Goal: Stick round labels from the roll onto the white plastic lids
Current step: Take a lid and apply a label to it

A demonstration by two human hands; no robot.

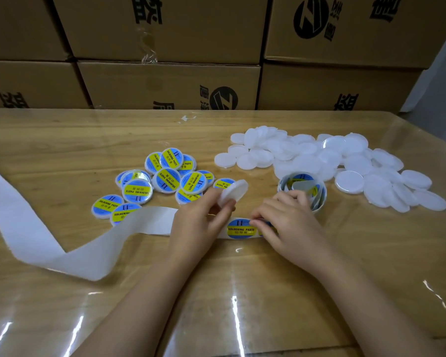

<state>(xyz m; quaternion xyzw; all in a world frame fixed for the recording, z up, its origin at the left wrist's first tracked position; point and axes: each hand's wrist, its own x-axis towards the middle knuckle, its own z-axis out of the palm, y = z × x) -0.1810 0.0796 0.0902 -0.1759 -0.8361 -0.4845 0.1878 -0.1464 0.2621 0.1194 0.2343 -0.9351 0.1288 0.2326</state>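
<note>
My left hand (198,222) holds a bare white lid (233,191) tilted above the table, fingers curled round its lower edge. My right hand (286,220) rests on the label strip, its fingertips pinching at the right edge of a round blue-and-yellow label (240,229) that lies on the backing. The label roll (303,186) stands just behind my right hand. A heap of plain white lids (319,161) lies to the right. Several labelled lids (162,179) are piled left of centre.
Spent white backing paper (49,235) trails from under my left hand across the left of the wooden table (62,140), which is covered in clear film. Stacked cardboard boxes (170,81) form a wall behind the table.
</note>
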